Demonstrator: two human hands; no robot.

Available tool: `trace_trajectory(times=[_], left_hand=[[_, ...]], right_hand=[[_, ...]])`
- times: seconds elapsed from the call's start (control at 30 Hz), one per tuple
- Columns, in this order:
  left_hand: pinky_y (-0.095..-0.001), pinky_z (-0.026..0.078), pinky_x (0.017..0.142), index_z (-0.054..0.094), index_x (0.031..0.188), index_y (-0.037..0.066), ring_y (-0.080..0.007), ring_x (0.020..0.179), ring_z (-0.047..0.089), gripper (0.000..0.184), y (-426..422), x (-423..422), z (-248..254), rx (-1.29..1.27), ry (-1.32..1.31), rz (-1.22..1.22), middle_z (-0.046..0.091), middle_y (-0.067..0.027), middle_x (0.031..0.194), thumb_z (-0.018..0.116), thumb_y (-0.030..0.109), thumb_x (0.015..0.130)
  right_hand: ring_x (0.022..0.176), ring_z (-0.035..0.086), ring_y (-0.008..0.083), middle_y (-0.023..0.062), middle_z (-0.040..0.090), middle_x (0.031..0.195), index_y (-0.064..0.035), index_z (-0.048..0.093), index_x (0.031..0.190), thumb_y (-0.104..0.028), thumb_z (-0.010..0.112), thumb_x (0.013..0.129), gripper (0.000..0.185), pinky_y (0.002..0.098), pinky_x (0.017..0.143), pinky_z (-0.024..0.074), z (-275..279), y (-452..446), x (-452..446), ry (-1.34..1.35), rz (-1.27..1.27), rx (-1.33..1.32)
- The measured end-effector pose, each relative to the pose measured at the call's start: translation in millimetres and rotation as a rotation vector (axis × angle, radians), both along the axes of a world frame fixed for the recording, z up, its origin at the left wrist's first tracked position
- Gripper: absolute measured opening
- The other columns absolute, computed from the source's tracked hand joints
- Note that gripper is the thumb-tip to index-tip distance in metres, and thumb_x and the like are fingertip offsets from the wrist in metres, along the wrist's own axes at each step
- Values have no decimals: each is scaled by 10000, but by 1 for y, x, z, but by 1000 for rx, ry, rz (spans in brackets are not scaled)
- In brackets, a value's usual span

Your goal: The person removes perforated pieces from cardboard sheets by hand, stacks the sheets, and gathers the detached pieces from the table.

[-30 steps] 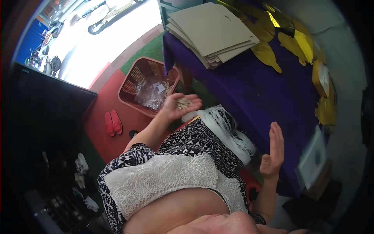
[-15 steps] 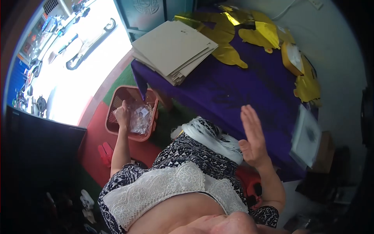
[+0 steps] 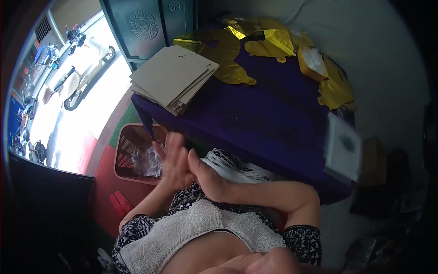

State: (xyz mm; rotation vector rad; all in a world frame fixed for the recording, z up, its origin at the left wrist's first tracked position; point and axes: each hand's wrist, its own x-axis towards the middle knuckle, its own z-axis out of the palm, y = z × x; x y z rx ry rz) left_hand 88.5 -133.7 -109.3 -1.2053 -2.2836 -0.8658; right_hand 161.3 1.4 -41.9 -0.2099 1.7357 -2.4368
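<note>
My left hand (image 3: pixel 174 163) is raised in front of my body with its fingers spread, and nothing shows in it. My right hand (image 3: pixel 209 177) meets it at the palm side, fingers stretched out toward the left hand; its palm faces away from view. Just beyond my left hand stands a reddish-brown plastic basket (image 3: pixel 123 157) with clear plastic wrappers (image 3: pixel 148 160) inside. A white fringed cloth (image 3: pixel 237 170) lies over my lap, below the edge of the table with a purple cloth (image 3: pixel 269 123).
On the table are stacked grey boards (image 3: pixel 171 75), yellow foil balloons (image 3: pixel 230 71), a yellow box with white contents (image 3: pixel 313 61) and a white framed panel (image 3: pixel 343 146) at its right end. Red slippers (image 3: pixel 120 202) lie on the red mat. A scooter (image 3: pixel 84 75) stands outside.
My left hand held small pale pieces, went down over the basket, and is now back beside my right hand with none visible. My right hand has moved left to meet it. The view has shifted.
</note>
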Motion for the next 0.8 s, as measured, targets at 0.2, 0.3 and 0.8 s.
trace_trajectory(times=[0.2, 0.3, 0.8], left_hand=[[-709, 87, 1084, 554, 1290, 40, -416, 1439, 214, 471, -89, -76, -25, -321, -9, 800, 365, -218, 1484, 604, 255, 873], [-621, 149, 1129, 562, 1277, 27, -412, 1441, 220, 438, -87, -96, 13, -135, 100, 681, 373, -212, 1489, 611, 226, 890], [-555, 154, 1184, 429, 1386, 42, -397, 1405, 290, 881, 140, -183, 157, -808, 173, -257, 442, -242, 1384, 680, 568, 725]], right_hand=[[1220, 530, 176, 167, 555, 1334, 45, 462, 1372, -208, 464, 1023, 431, 320, 1026, 416, 47, 75, 33, 190, 58, 426], [957, 664, 168, 159, 673, 1145, 47, 589, 1225, -125, 551, 960, 318, 297, 825, 526, 49, 97, 30, -101, -120, 440], [837, 708, 188, 134, 728, 935, 20, 678, 1088, -127, 570, 941, 234, 289, 728, 546, 55, 154, 68, -19, -141, 692]])
